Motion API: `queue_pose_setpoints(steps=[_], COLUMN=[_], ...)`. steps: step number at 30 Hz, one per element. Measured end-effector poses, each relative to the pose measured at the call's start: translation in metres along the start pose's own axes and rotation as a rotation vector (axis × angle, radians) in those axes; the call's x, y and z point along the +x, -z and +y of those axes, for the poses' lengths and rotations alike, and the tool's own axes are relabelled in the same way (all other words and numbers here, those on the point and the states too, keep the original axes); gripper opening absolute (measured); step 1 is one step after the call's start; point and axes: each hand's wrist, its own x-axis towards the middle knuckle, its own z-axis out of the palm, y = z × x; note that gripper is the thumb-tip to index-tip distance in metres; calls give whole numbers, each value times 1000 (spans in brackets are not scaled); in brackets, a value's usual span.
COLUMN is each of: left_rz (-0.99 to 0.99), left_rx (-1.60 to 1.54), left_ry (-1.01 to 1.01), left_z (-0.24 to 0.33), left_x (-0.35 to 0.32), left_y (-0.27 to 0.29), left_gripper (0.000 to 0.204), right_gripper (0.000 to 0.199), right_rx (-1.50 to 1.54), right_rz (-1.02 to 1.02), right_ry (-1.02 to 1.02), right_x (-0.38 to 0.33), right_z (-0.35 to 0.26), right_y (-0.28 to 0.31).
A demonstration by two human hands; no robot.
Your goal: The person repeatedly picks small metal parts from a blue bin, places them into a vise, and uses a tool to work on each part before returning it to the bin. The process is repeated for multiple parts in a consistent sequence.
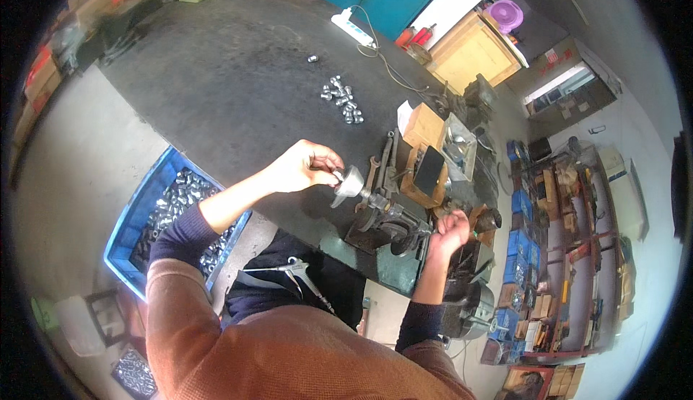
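Note:
My left hand is closed, its thumb and fingers pinching a small shiny metal fitting at the mouth of a silver cone-shaped guard. The guard sits on the left end of a dark bench-mounted machine with a spindle and round wheels. At the machine's right end, my right hand has its fingers curled beside a lever; what lies inside them is hidden. Several similar metal fittings lie loose on the dark bench beyond my left hand.
A blue crate full of metal fittings stands left of me. An air blow gun lies at my lap. Wrenches, cardboard boxes and a tray crowd the bench's right side. A white power strip lies farther back. Shelves line the right wall.

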Motion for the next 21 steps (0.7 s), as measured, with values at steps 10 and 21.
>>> queue_pose_setpoints(steps=[10, 21], left_rz=[-37, -16], left_rx=[-103, -302], left_ry=[21, 154], left_z=[-16, -16], left_x=[5, 8], left_y=[4, -2], left_gripper=[22, 18], right_gripper=[16, 14], right_rx=[-173, -425], right_rz=[166, 158], right_ry=[-155, -46], right_x=[-32, -4], right_z=[77, 68], right_y=[61, 45])
